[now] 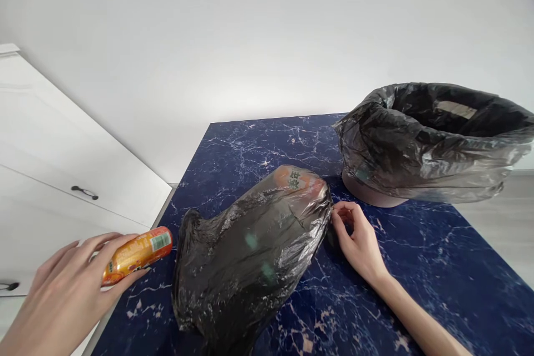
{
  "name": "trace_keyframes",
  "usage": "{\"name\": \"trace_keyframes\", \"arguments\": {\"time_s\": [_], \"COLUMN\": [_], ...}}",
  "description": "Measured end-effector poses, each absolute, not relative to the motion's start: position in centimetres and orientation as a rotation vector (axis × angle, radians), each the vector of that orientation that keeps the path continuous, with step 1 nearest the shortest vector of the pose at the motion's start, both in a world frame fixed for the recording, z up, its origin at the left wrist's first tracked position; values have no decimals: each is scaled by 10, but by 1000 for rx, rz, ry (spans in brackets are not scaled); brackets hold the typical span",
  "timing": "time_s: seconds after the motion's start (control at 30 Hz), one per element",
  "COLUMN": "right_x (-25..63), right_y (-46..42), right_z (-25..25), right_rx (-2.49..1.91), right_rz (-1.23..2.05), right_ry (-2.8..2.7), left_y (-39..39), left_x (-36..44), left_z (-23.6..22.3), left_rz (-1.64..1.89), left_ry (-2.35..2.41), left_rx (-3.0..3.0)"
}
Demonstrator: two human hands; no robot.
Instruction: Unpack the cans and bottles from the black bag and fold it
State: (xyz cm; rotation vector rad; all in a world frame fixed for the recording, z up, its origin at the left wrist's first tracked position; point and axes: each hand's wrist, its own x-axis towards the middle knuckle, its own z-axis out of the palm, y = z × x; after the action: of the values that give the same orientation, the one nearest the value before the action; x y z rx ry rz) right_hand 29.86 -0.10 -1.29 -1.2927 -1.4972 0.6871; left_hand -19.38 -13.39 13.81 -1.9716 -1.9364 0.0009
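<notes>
An orange drink can (139,253) lies tilted in my left hand (70,283), fingers and thumb closed around it, over the left edge of the table. In the middle a black plastic bag (250,261) rests on the table, and an orange-and-white printed item (296,179) shows through its thin film at the far right end. My right hand (354,233) pinches the gathered edge of this bag between thumb and fingertips. The rest of the bag's contents cannot be made out.
A bin (371,192) lined with another black bag (421,161) stands at the back right of the blue marbled table (246,150). White cabinets with dark handles (84,193) are on the left. A white wall (267,39) rises behind.
</notes>
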Motion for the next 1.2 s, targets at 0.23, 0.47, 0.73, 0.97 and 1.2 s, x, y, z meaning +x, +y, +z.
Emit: {"name": "trace_keyframes", "arguments": {"time_s": [0.23,0.47,0.73,0.97,1.2], "right_x": [299,298,298,298,298], "right_y": [-1,-2,-2,-3,-2], "right_z": [-15,-15,-16,-16,-17], "right_rx": [-1303,-1316,-1330,-1325,-1322], "right_rz": [704,706,709,713,732], "right_ry": [-1486,-1475,-1469,-1468,-1466], "left_y": [-117,-104,-88,-79,-104], "left_x": [-188,-185,-183,-181,-127], "left_z": [145,131,129,136,159], "left_rz": [122,211,276,241,-97], "left_ry": [-1811,-1749,-1647,-1588,-1874], "left_rx": [-2138,-2133,-2165,-2228,-2049]}}
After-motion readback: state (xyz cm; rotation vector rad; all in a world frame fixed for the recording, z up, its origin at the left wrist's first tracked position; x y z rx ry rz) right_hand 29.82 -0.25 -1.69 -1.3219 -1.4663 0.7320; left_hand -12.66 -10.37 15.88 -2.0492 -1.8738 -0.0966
